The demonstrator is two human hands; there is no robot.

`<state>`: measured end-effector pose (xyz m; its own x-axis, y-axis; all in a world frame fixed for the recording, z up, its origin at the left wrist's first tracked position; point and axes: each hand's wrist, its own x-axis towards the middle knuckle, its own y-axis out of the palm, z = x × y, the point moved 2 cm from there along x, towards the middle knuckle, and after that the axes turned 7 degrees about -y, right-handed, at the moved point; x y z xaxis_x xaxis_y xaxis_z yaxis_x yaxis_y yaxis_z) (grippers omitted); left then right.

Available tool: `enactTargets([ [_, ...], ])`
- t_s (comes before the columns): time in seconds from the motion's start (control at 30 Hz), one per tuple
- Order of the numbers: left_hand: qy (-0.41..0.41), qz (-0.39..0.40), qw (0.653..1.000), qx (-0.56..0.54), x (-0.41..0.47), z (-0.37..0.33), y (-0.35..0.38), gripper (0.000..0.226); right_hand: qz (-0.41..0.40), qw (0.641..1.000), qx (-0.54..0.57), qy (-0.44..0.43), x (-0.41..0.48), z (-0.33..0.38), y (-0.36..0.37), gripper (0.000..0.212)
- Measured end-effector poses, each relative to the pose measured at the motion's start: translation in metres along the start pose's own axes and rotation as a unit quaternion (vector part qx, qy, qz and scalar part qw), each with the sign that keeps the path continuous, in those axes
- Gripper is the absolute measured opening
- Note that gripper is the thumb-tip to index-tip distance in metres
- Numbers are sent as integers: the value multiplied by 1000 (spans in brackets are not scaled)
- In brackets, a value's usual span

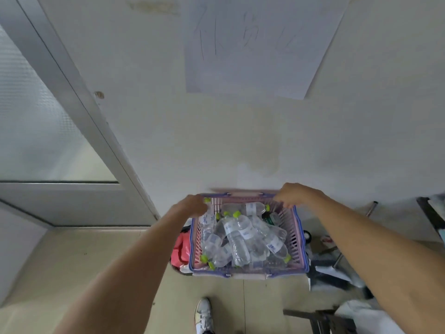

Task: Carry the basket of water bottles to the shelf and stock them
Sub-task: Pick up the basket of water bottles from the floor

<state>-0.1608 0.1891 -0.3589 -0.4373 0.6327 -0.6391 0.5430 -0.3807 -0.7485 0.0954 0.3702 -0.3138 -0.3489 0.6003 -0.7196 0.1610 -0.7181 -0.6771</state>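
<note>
Before you rises a pale wall [240, 141] carrying a large sheet of paper [260, 44] with handwriting too faint to read; a frosted glass door [43, 131] in a grey frame stands at its left. Below lies the beige floor [79, 261]. Both your bare forearms reach forward to the basket [299, 237], a pink slatted carrier with a blue rim, placed near the foot of the wall. Your left hand [192, 205] is closed over its far left corner; your right hand [295, 194] is curled over its far right corner. Inside, clear water bottles [237, 235] with lime-green caps lie heaped at all angles. A red bag [181, 247] sits just beside the basket's left wall, dark clutter [334, 266] at its right. One white shoe [204, 314] shows at the lower edge.
</note>
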Motion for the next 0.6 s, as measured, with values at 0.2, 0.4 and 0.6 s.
enactTargets([
  [0.2,-31,99,995,-8,43,37,105,35,59,996,45,43,47,-59,81,27],
  [0.4,-99,93,987,-89,60,46,153,30,18,994,49,93,96,-114,137,30],
  [0.6,-195,91,955,-205,75,61,203,54,-144,954,161,208,106,-138,168,68],
])
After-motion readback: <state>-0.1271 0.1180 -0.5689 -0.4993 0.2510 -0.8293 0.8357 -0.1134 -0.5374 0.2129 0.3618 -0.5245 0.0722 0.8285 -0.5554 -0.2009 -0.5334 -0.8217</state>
